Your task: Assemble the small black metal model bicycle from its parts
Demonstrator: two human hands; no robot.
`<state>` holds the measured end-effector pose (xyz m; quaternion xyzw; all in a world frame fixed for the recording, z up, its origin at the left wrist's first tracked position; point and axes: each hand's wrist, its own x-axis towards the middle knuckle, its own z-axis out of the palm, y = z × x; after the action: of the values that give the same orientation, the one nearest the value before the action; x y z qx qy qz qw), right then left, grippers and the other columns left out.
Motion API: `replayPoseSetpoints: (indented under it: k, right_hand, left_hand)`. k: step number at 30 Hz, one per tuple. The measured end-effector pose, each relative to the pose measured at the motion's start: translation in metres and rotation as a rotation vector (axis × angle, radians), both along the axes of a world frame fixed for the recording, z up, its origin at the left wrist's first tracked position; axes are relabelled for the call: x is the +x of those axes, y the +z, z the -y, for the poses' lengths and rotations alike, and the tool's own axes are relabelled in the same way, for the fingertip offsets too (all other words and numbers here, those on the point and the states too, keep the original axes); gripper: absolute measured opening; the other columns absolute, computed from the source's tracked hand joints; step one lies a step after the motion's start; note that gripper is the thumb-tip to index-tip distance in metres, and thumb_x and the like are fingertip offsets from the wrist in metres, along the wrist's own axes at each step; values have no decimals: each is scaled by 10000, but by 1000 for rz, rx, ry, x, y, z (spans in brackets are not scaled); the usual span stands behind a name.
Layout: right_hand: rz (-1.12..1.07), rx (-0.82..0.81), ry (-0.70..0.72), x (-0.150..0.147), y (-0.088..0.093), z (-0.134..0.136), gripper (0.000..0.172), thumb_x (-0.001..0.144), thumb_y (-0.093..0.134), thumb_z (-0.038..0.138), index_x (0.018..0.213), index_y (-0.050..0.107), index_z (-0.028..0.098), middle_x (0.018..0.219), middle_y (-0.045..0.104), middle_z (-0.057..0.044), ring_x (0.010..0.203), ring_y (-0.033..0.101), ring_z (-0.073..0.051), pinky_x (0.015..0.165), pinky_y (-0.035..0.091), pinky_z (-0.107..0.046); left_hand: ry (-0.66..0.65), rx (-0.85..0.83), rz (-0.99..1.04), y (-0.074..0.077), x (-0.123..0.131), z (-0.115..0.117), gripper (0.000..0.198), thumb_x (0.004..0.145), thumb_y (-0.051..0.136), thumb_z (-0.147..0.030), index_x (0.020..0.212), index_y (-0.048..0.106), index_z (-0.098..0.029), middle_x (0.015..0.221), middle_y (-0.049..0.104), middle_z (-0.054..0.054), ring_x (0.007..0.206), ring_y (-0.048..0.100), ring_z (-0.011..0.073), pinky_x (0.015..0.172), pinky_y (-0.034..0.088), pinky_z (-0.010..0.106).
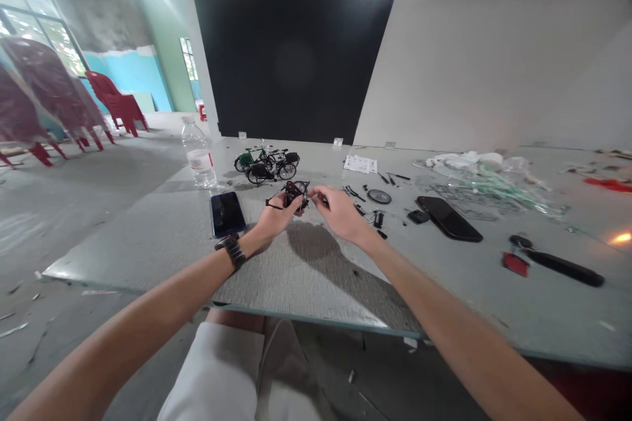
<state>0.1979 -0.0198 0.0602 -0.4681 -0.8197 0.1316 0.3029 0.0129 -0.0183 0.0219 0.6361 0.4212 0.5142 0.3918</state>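
Note:
My left hand (279,216) is closed around a small dark model bicycle frame (295,192), held above the table. On its right side, the fingers of my right hand (338,210) are pinched close against the model; what they grip, if anything, is too small to make out. Several finished-looking miniature bicycles (266,164) stand just beyond my hands, some green and some black. Right of my right hand lie a loose model wheel (379,196) and small black parts (378,219).
A water bottle (199,154) and a phone (227,214) are at the left. Farther right are a printed sheet (360,164), thin tools (392,179), another phone (449,218), plastic wrapping (513,187) and a black-handled object (563,267). An upright black panel (296,66) stands behind.

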Motion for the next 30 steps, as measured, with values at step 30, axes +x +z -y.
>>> replayPoseSetpoints:
  k: [30]
  right_hand:
    - [65,79,-29,-5,-2,7,259,1011,426,298,1029,673,223,1040,695,-121,919,645,-258,772,509,-378]
  left_hand:
    - [69,273,-281,7,4,15,131,946,572,-294,926,658,-196,760,623,13,672,505,153,692,394,254]
